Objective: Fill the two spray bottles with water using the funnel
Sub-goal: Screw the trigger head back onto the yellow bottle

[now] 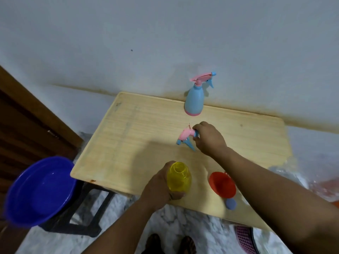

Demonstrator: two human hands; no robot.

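Two bare forearms reach in from the bottom edge over a pale wooden tabletop [139, 129]. At the near edge, the left hand [161, 184] grasps a translucent yellow plastic spray bottle [179, 177] — fingers and thumb curled round its lower body. That bottle stands upright with its neck open and no top on it.

Farther in, near the middle of the table, the right hand [208, 137] pinches a pink-and-blue plastic trigger spray head [186, 137] by its collar end. Its blue nozzle and trigger point toward the left and the near side, and it sits low over the wood; whether it touches the surface is hard to tell.

Just right of the yellow bottle, partly under the right forearm, a red plastic funnel [222, 184] lies on the table with its wide mouth facing up toward the camera. A small round grey-blue object [230, 204] rests just beside it at the table's near edge; what it is, I cannot tell.

At the far edge, against the white wall [165, 33], a light blue spray bottle with a pink base [194, 100] stands upright, its own pink-and-blue head fitted.

Left of the table — on a dark stool [86, 217] — sits a deep blue plastic basin [39, 190].
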